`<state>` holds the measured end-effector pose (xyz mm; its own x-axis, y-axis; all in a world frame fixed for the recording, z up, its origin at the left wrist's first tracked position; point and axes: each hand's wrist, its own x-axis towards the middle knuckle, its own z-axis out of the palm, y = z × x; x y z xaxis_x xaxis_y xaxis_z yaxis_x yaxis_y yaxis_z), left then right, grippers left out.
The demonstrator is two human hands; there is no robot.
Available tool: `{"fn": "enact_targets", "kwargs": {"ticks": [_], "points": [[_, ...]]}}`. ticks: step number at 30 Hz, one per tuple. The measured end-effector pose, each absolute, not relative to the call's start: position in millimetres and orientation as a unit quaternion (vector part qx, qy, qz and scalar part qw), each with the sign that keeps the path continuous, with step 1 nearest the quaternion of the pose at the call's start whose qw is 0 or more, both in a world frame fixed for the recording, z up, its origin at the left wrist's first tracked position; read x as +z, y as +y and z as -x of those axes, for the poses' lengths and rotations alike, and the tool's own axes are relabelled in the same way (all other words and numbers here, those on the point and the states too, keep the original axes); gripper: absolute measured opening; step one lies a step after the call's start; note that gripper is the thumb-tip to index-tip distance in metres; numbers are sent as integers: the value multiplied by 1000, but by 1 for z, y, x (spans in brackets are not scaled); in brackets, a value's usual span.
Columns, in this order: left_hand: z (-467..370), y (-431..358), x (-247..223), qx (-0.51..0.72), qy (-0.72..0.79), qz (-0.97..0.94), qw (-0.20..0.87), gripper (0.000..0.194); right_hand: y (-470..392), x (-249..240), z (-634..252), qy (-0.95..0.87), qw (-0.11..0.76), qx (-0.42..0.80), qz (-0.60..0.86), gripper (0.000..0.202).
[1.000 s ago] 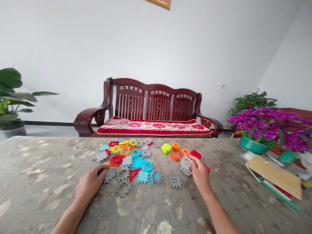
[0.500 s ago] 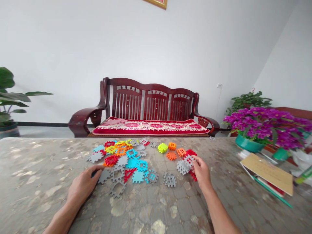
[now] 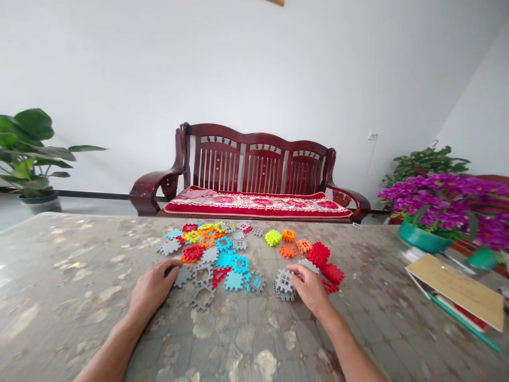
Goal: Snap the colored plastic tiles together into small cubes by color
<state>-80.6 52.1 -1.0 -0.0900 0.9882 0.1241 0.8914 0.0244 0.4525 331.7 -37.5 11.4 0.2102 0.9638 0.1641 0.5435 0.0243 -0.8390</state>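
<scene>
My right hand [image 3: 312, 289] pinches a grey window-grid interlocking tile [image 3: 284, 279] by its right edge. The tile is over another grey toothed tile [image 3: 283, 295], partly hidden beneath it; I cannot tell if they touch. Beyond that hand are a light grey tile [image 3: 309, 265] and several red tiles [image 3: 319, 254]. My left hand [image 3: 153, 286] rests on the table with fingers curled, its fingertips beside a grey tile [image 3: 183, 276]. A dark spot shows between its thumb and finger, and what it holds, if anything, is unclear. Blue tiles [image 3: 234, 281] and several other coloured tiles spread between the hands.
Yellow-green tiles [image 3: 273, 237] and orange tiles [image 3: 287, 250] lie farther back on the patterned table [image 3: 238, 345]. At right are a brown notebook [image 3: 457, 284], a green pen [image 3: 469, 324] and purple flowers [image 3: 437, 199] in a teal pot. A wooden bench [image 3: 254, 164] stands behind.
My right hand has carried the grey window tile left, from beside the red tiles to over the grey tile. More red tiles are now uncovered. The whole view has shifted; my left hand stays by its tile.
</scene>
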Motion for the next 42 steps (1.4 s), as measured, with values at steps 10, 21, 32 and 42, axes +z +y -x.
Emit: {"fn": "enact_targets", "kwargs": {"ticks": [10, 21, 32, 42], "points": [[76, 48, 6, 212, 711, -660, 114, 40, -52, 29, -321, -692, 229, 124, 673, 51], [77, 50, 2, 220, 715, -654, 113, 40, -52, 27, -319, -725, 222, 152, 634, 46], [75, 47, 5, 234, 707, -659, 108, 37, -47, 22, -319, -697, 257, 160, 650, 39], [74, 45, 7, 233, 703, -664, 101, 39, -51, 19, -290, -720, 213, 57, 658, 45]]}}
